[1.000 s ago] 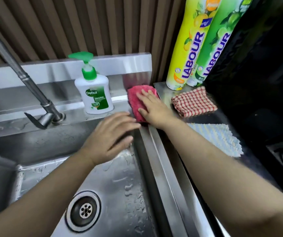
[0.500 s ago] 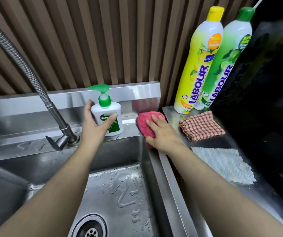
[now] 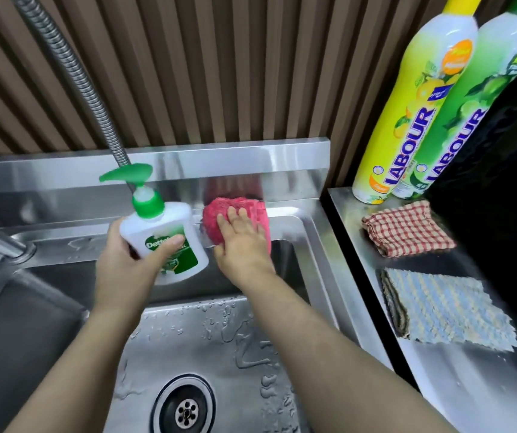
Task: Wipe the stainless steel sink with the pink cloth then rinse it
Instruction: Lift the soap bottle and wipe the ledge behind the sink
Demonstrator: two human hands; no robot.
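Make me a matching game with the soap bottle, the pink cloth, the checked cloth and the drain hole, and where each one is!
Things:
1. soap bottle
2. pink cloth
3. checked cloth
4. drain hole

Places:
A. at the bottom of the sink
B. gripped by the left hand
C. lying on the counter
D. under the right hand, on the sink's back ledge

Pairs: 1-B, 2-D, 3-C, 4-A

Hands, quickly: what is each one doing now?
Left hand: closed around the soap bottle.
Right hand: open, fingers pressing flat on the pink cloth.
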